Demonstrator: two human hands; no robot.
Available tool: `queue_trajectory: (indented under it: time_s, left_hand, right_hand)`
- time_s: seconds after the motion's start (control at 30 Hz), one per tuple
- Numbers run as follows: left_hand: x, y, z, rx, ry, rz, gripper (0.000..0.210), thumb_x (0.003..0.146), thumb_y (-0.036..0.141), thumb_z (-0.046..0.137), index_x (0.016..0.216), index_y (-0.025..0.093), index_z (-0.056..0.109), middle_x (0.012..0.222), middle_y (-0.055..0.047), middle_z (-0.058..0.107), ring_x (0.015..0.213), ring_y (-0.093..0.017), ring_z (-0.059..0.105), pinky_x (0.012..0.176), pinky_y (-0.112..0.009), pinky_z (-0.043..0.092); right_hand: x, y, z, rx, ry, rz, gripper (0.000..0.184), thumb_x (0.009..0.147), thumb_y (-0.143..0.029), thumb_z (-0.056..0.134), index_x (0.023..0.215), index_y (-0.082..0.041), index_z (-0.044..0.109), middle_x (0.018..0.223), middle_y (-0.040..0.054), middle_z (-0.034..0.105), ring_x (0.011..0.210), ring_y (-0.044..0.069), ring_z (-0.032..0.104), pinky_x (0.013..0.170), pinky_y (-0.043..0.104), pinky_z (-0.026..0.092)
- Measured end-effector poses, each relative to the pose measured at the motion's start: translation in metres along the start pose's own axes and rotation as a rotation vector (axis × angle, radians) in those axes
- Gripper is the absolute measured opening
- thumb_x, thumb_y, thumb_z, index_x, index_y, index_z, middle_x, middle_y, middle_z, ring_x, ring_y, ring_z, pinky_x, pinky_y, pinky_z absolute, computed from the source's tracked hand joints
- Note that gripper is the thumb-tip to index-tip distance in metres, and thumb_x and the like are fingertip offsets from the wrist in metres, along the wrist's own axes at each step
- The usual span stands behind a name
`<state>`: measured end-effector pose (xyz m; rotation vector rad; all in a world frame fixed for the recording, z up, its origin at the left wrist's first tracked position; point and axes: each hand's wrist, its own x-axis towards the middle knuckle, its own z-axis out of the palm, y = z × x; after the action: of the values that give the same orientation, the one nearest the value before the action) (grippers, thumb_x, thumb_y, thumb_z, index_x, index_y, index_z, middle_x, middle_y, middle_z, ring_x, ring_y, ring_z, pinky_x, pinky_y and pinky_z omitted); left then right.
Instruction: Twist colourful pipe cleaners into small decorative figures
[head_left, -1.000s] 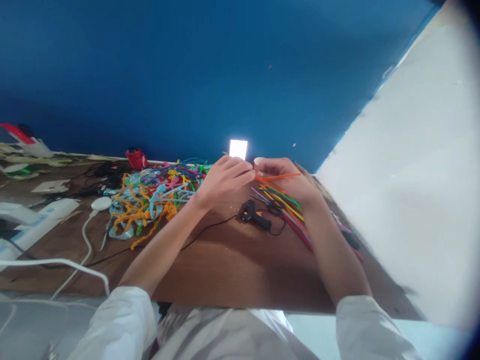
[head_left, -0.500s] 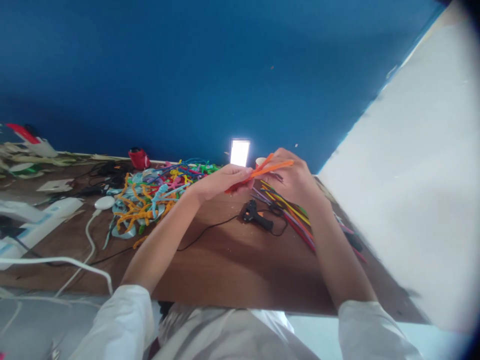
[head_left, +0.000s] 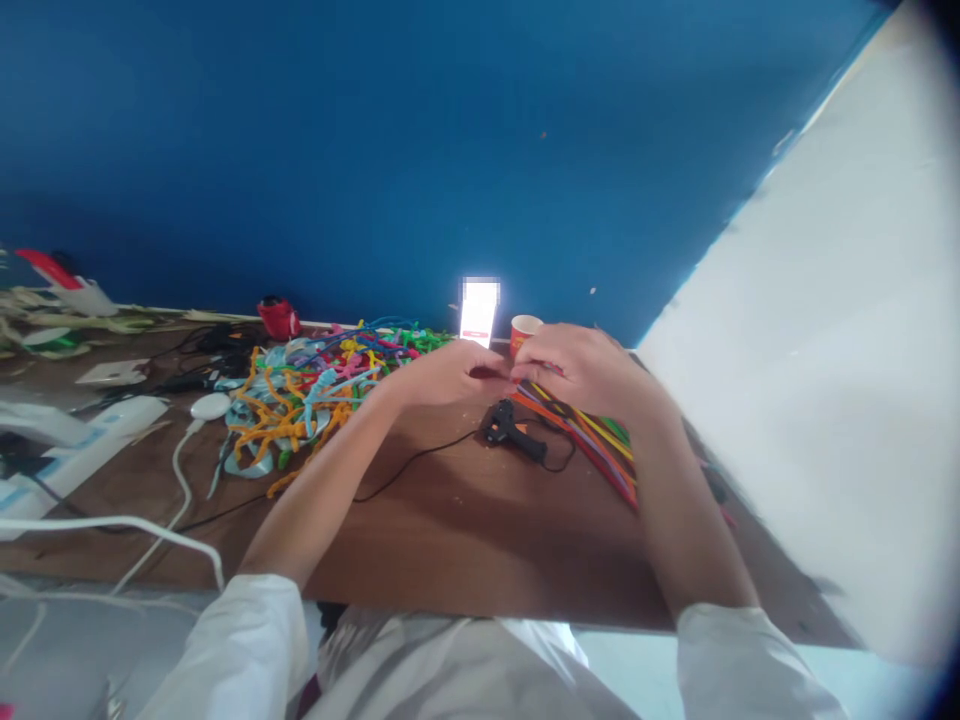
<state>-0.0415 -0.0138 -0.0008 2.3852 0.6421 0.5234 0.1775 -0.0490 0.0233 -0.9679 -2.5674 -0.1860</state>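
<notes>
My left hand (head_left: 448, 373) and my right hand (head_left: 581, 365) come together over the table, fingertips almost touching. Both are closed in a pinch on the orange pipe cleaners (head_left: 527, 397), which the fingers mostly hide; an orange length shows below my right hand. Beneath it lies a bundle of long pipe cleaners (head_left: 600, 455) in red, purple, yellow and green. Just below the hands a black hot glue gun (head_left: 514, 432) rests on its side, its cord running left.
A heap of twisted, colourful pipe cleaners (head_left: 300, 400) covers the table's left part. Behind the hands are a lit phone (head_left: 478, 310) and a paper cup (head_left: 525, 328). A white power strip (head_left: 90, 455) with cables lies far left. A blue wall closes the back, a white one the right.
My right hand has come down and turned palm-down beside the left. The orange pipe cleaners, in plain sight before, are now mostly covered by the fingers. The paper cup shows more.
</notes>
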Motion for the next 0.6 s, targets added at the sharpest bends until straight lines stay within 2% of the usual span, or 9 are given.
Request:
queue_trajectory:
  time_s: [0.07, 0.2, 0.4, 0.5, 0.6]
  left_hand:
    - [0.000, 0.003, 0.002, 0.070, 0.036, -0.015, 0.031, 0.090, 0.038, 0.054, 0.089, 0.015, 0.074, 0.074, 0.001, 0.061, 0.067, -0.011, 0.046, 0.063, -0.023, 0.033]
    - [-0.002, 0.006, 0.001, 0.145, 0.098, -0.013, 0.033, 0.089, 0.040, 0.055, 0.076, 0.015, 0.071, 0.068, 0.000, 0.059, 0.064, -0.011, 0.042, 0.061, -0.025, 0.031]
    - [-0.002, 0.003, -0.001, 0.248, 0.196, -0.072, 0.033, 0.090, 0.036, 0.051, 0.071, 0.015, 0.068, 0.060, 0.000, 0.055, 0.059, -0.012, 0.039, 0.060, -0.027, 0.029]
    - [-0.001, 0.004, 0.002, 0.267, 0.225, -0.112, 0.031, 0.089, 0.036, 0.052, 0.072, 0.014, 0.067, 0.061, 0.000, 0.054, 0.060, -0.011, 0.041, 0.059, -0.026, 0.027]
    - [-0.002, 0.007, 0.002, 0.163, 0.234, -0.091, 0.027, 0.087, 0.033, 0.053, 0.075, 0.014, 0.066, 0.064, 0.003, 0.050, 0.060, -0.009, 0.038, 0.058, -0.024, 0.026]
  right_hand:
    - [0.002, 0.000, 0.001, -0.058, 0.016, -0.017, 0.022, 0.099, -0.027, 0.051, 0.083, -0.021, 0.065, 0.078, 0.0037, 0.066, 0.084, 0.020, 0.057, 0.073, 0.030, 0.034]
    - [0.005, -0.004, 0.003, -0.192, 0.084, -0.082, 0.022, 0.100, -0.023, 0.047, 0.084, -0.020, 0.061, 0.091, 0.0058, 0.068, 0.096, 0.022, 0.055, 0.084, 0.034, 0.033]
    - [0.009, -0.011, 0.015, -0.454, 0.130, -0.092, 0.023, 0.100, -0.016, 0.042, 0.086, -0.019, 0.059, 0.091, 0.0085, 0.066, 0.093, 0.024, 0.049, 0.082, 0.038, 0.030]
    - [0.011, -0.008, 0.019, -0.368, 0.147, -0.067, 0.024, 0.101, -0.019, 0.043, 0.083, -0.020, 0.059, 0.084, 0.0069, 0.064, 0.086, 0.022, 0.049, 0.077, 0.036, 0.030]
    - [0.011, -0.001, 0.017, -0.053, 0.181, -0.027, 0.023, 0.100, -0.025, 0.049, 0.081, -0.019, 0.060, 0.079, 0.0046, 0.063, 0.079, 0.019, 0.050, 0.074, 0.034, 0.033]
